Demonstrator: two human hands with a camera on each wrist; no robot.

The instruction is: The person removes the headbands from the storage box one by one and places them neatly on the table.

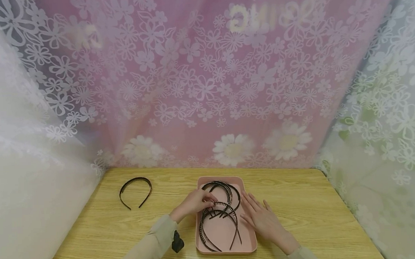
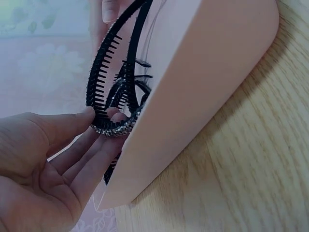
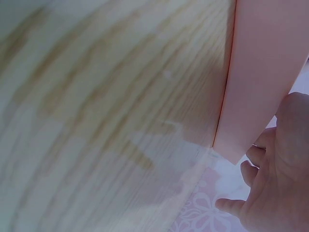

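Observation:
A pink tray (image 1: 247,243) holds several black toothed headbands (image 1: 236,224), overlapping one another. My left hand (image 1: 196,201) reaches over the tray's left side and pinches a headband (image 2: 113,129) with a glittery outer face between thumb and fingers, as the left wrist view shows. My right hand (image 1: 261,218) lies along the tray's right rim with its fingers extended and touching it; in the right wrist view the hand (image 3: 277,179) is beside the pink wall, with nothing gripped.
One more black headband (image 1: 135,179) lies on the wooden table (image 1: 156,220) to the left of the tray. Flower-printed curtains (image 1: 205,87) hang behind the table and at both sides. A black object (image 1: 177,242) sits at the left sleeve's cuff.

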